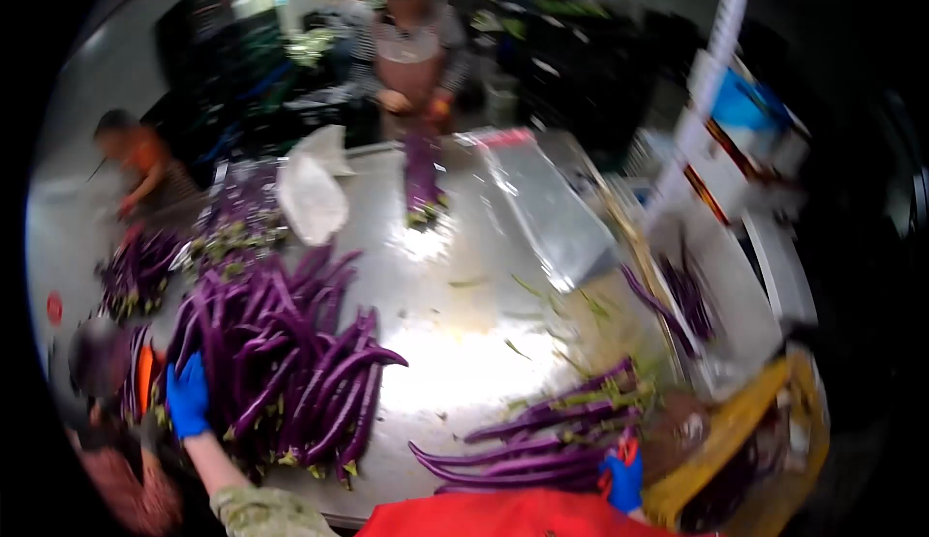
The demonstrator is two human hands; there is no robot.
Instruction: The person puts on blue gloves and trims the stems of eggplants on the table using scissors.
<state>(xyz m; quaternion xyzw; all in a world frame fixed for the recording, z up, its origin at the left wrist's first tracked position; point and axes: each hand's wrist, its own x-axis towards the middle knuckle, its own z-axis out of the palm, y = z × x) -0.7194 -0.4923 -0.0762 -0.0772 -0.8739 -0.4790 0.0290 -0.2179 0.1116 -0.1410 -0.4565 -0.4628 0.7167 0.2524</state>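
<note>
My left hand, in a blue glove, lies against the left side of a large pile of long purple eggplants. Its fingers look stretched out, and no eggplant is visibly gripped. Near the front edge, my right hand, also blue-gloved, is closed around a small red-handled tool; its working end is too blurred to make out. Beside that hand, a smaller row of eggplants lies with green stem ends towards the right.
Clear plastic bags lie on the metal table at the back right. A white bag and bagged eggplants stand back left. A yellow bag hangs at right. Across the table, a person handles a bundle of eggplants; others work at left.
</note>
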